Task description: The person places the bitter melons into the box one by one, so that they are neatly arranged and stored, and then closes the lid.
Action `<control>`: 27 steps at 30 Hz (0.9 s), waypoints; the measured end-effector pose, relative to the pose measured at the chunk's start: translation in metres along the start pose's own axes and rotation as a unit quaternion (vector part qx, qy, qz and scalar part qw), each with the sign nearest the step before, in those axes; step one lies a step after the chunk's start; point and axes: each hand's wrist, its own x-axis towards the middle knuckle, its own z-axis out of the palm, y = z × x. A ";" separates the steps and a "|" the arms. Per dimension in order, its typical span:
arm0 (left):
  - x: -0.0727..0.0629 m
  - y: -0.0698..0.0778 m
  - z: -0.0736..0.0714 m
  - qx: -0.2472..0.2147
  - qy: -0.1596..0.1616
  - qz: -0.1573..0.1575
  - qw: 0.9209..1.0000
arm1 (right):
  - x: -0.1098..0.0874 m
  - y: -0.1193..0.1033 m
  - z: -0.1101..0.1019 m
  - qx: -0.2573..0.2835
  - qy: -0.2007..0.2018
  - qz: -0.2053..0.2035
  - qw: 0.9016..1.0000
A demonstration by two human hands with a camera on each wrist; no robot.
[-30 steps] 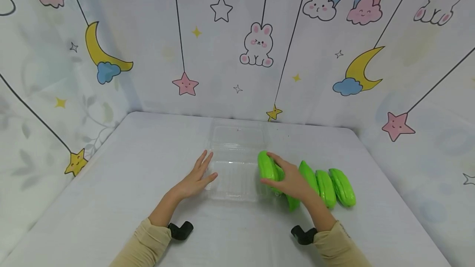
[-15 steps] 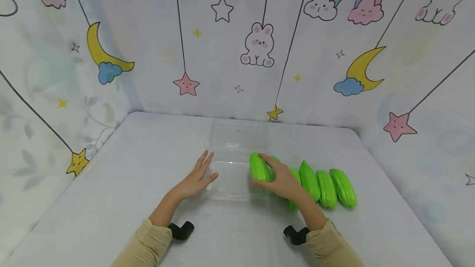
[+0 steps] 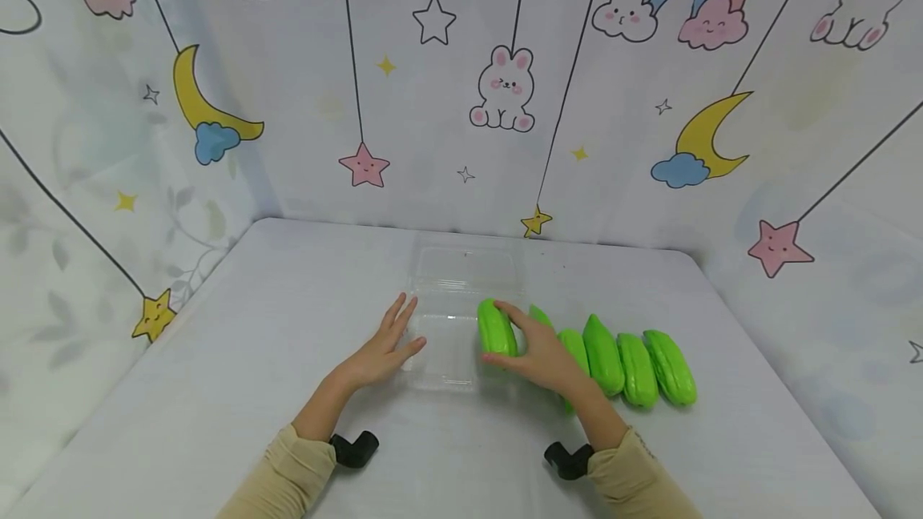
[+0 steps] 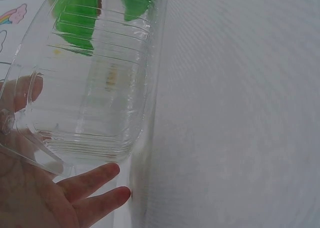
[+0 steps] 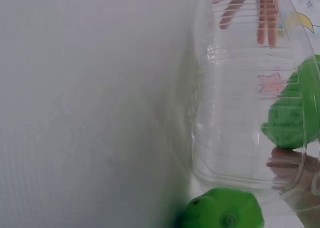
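Note:
A clear plastic clamshell box [image 3: 443,355] lies opened on the white table, its lid [image 3: 465,267] folded back toward the wall. My right hand [image 3: 542,355] grips a bright green, glossy, ridged oblong piece [image 3: 495,328], like a toy vegetable, over the right part of the box. Thumb and fingers span its two ends. Through the clear wall in the right wrist view the held green piece [image 5: 287,120] appears inside the box's outline. My left hand [image 3: 382,351] rests at the box's left side with straight, spread fingers; its fingertips [image 4: 107,170] show by the box wall in the left wrist view.
Several similar green pieces [image 3: 602,355] lie side by side on the table right of the box, partly hidden by my right hand. One green piece [image 5: 222,210] is close to the box's end. A cartoon-printed cloth wall [image 3: 461,102] stands behind the table.
My right hand has carried the green piece leftward from the box's right edge to over its right part. The left hand has stayed at the box's left side.

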 end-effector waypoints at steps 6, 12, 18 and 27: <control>-0.001 0.001 -0.001 0.005 0.000 -0.001 1.000 | 0.003 -0.002 0.005 0.002 -0.005 -0.003 1.000; 0.000 0.003 -0.003 0.004 0.000 -0.002 1.000 | 0.004 -0.005 0.009 0.008 -0.006 -0.002 1.000; 0.000 0.003 -0.001 0.003 -0.001 -0.004 1.000 | 0.006 -0.006 0.012 -0.005 -0.009 -0.002 1.000; -0.001 0.000 -0.001 0.012 0.004 -0.007 1.000 | 0.011 -0.011 0.019 -0.015 -0.015 -0.008 1.000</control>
